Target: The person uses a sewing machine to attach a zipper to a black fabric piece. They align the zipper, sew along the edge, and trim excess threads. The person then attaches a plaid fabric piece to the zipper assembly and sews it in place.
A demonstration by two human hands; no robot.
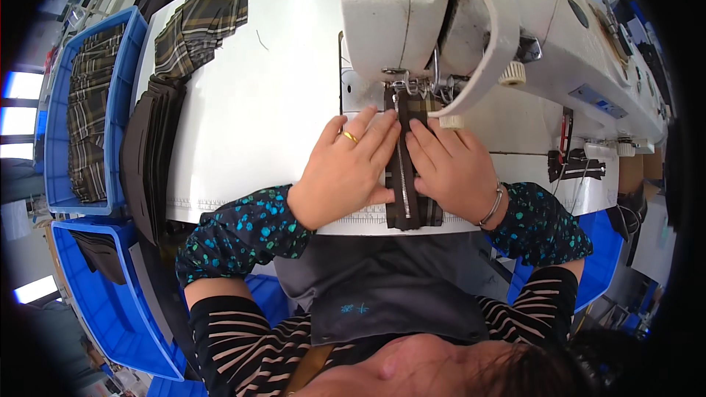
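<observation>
A dark brown zipper (402, 176) with metal teeth lies lengthwise on a strip of plaid fabric (435, 215). Its far end runs under the presser foot (412, 87) of a white sewing machine (507, 44). My left hand (349, 165) rests flat along the zipper's left side, fingers stretched toward the foot, a gold ring on one finger. My right hand (457, 169) presses flat on the fabric at the right side, fingertips near the zipper tape. Both hands are open and grip nothing. The needle's tip cannot be made out.
Left on the table are a stack of dark fabric pieces (151, 154) and plaid cloth (202, 26). Beyond them stands a blue bin (50, 169) of plaid pieces, with another blue bin (118, 309) below. Small zipper pieces (577, 167) and red-handled snips (565, 131) lie at the right.
</observation>
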